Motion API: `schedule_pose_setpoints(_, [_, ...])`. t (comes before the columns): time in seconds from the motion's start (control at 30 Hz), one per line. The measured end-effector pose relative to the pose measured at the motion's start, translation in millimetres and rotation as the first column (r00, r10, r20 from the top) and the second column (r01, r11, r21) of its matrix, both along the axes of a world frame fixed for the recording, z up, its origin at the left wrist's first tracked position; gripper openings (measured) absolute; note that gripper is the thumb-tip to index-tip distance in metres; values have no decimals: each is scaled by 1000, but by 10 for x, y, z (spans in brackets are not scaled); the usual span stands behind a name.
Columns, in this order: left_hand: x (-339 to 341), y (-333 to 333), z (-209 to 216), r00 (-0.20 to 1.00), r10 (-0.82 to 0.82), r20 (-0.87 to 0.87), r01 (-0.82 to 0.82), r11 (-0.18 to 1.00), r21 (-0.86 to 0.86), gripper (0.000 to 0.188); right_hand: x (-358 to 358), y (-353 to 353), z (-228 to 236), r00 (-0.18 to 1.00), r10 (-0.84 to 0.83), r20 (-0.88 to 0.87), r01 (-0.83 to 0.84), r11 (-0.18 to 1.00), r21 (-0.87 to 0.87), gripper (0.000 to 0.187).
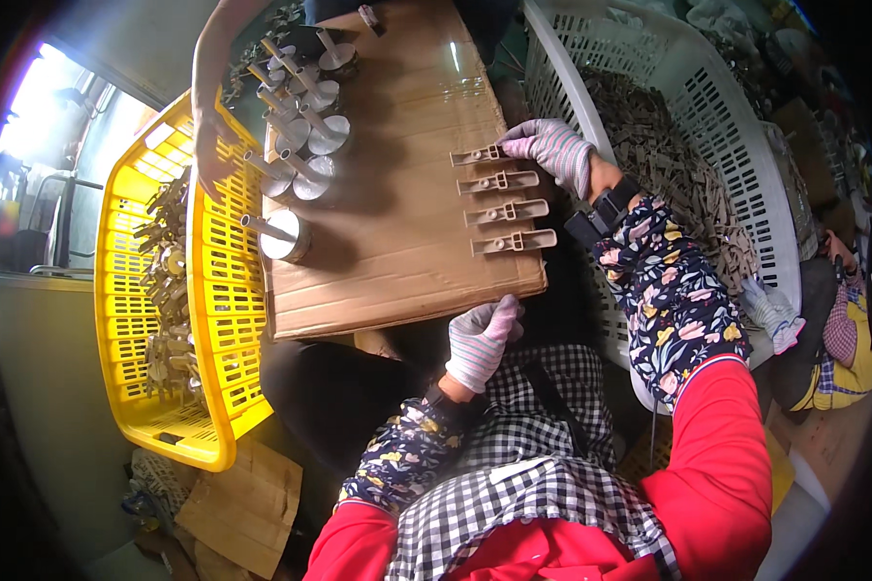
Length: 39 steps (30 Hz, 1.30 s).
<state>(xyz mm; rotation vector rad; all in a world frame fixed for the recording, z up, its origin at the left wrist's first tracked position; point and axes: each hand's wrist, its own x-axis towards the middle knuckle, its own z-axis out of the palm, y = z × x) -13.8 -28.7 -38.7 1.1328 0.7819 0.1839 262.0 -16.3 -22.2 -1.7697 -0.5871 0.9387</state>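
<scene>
Several beige moulded parts, each with a trough-like end and a small cross-piece, lie in a column along the right side of a cardboard sheet (397, 194). My right hand (557, 153), in a striped knit glove, pinches the right end of the farthest beige part (475, 156). Below it lie a second beige part (499, 182), a third (507, 213) and the nearest one (513, 242). My left hand (480, 347), gloved too, hovers by the cardboard's near edge with its fingers closed; what they hold, if anything, is hidden.
Metal discs with upright stems (287, 235) stand on the cardboard's left side. A yellow basket (225, 320) of metallic parts is at left; a white basket (746, 145) full of beige parts stands at right. Another person's bare hand (213, 160) reaches in beside the yellow basket.
</scene>
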Motion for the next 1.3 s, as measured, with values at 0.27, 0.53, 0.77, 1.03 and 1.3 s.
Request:
schedule_pose_setpoints(0.27, [5,-9,4,1000,0,12,0,1000,-25,35,24,-5,-27,999,-6,-35,7,1000,11,19])
schedule_pose_setpoints(0.53, [-10,10,-9,1000,4,25,-3,1000,-12,34,-19,47,33,997,30,76,-29,999,-19,18])
schedule_pose_setpoints(0.77, [55,-27,73,1000,4,-15,-2,992,126,31,29,45,121,781,203,591,-9,949,-314,32])
schedule_pose_setpoints(1.03, [59,-19,-65,998,52,28,-57,977,207,33,333,-539,780,881,12,473,37,995,-93,47])
schedule_pose_setpoints(1.3, [106,-80,-50,1000,23,14,-26,965,260,33,602,-2988,56,953,-41,300,212,798,-564,35])
